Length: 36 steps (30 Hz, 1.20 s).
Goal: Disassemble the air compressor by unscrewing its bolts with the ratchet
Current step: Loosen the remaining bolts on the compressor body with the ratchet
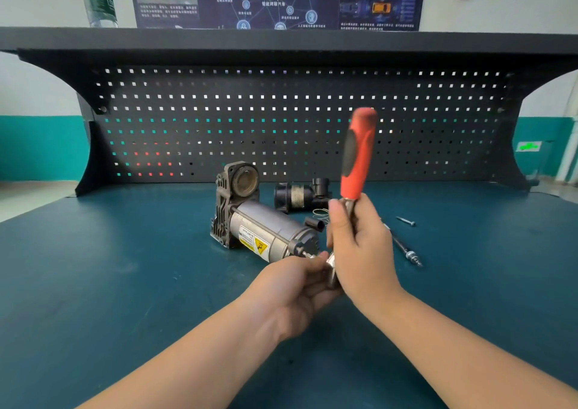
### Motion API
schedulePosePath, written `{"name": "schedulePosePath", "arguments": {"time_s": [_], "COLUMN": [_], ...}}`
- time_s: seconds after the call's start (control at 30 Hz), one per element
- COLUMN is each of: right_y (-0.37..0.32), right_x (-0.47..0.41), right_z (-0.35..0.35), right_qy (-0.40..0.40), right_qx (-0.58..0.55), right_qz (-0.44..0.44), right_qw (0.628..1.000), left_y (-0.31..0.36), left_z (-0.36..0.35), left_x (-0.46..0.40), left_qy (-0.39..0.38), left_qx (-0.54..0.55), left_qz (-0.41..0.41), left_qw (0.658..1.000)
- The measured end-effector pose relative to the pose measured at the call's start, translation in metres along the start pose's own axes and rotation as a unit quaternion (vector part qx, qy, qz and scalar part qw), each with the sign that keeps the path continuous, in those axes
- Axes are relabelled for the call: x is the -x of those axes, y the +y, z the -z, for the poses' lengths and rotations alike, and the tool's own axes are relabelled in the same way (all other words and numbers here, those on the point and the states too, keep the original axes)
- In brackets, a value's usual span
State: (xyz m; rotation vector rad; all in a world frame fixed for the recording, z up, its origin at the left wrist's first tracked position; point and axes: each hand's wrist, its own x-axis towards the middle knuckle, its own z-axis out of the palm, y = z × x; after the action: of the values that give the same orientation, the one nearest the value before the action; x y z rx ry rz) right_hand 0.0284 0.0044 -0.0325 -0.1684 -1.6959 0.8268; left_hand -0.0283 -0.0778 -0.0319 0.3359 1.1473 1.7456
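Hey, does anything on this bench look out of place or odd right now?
Mostly loose parts from the teardown: a thin wire spring lies behind the air compressor, and a small bolt and a long bolt lie scattered to its right. Nothing looks spilled or broken.

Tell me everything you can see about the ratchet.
The ratchet has a red grip with a black inlay and a bare metal shank and head. It stands nearly upright, grip end up, near the compressor's near end. The right hand grips the shank just below the grip; the left hand holds the metal head end. The socket's engagement is hidden by fingers.
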Motion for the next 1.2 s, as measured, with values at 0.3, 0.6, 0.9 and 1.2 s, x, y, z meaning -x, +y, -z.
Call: {"name": "schedulePosePath", "arguments": {"time_s": [0.3,0.6,0.9,1.2], "right_y": [0.029,0.0,-0.01,-0.005], "right_x": [-0.009,-0.003,0.004,0.006], "right_z": [-0.004,0.001,0.001,-0.002], "right_qy": [0.173,0.032,-0.112,-0.027], "right_qx": [-0.26,-0.028,0.168,0.017], "right_qz": [-0.528,-0.052,0.311,0.063], "right_qw": [0.79,0.998,0.929,0.997], "left_y": [-0.002,-0.004,-0.006,-0.002], "left_z": [-0.003,-0.003,0.003,0.001], "left_x": [-0.002,0.002,0.005,0.002], "left_qy": [0.026,0.013,-0.01,0.03], "left_qx": [0.003,-0.023,0.022,-0.01], "left_qz": [-0.011,-0.021,-0.032,0.006], "left_qw": [1.0,0.999,0.999,0.999]}}
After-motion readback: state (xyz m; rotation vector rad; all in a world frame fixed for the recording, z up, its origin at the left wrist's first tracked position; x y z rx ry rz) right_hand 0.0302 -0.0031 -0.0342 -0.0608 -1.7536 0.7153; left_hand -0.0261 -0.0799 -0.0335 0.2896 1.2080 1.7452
